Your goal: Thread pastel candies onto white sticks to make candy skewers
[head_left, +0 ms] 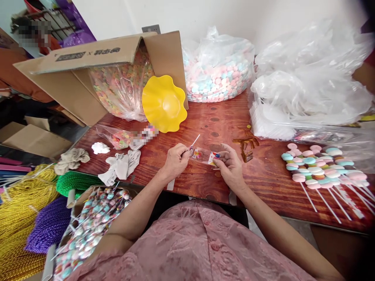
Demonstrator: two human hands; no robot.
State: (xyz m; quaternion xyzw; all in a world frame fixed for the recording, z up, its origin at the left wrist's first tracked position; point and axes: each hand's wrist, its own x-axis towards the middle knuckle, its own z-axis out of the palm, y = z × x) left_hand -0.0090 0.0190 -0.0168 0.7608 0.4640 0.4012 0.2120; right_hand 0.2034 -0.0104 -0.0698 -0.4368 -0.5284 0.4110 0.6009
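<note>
With left hand [177,159] and right hand [232,168] out over the near side of the table [211,121], forearms slanting inward from either side, holding a small clear packet [197,155] between them. On the left, curled with knuckles up, pinching one end between thumb and bent forefinger, close beside a white stick [195,141] slanting up and away. On the right, with palm turned inward and fingers bent and slightly spread, gripping the printed other end with thumb and fingers. Apart from each other by just the span of the packet, directly between the two and near the table's front edge. Cannot tell whether resting on the wood or lifted from it. Just beyond the right hand, to its right, some gold strips [248,157]; well off to the left hand's outer side, a crumpled grey cloth [121,167]; farther back, a yellow wavy-edged bowl [164,103].
</note>
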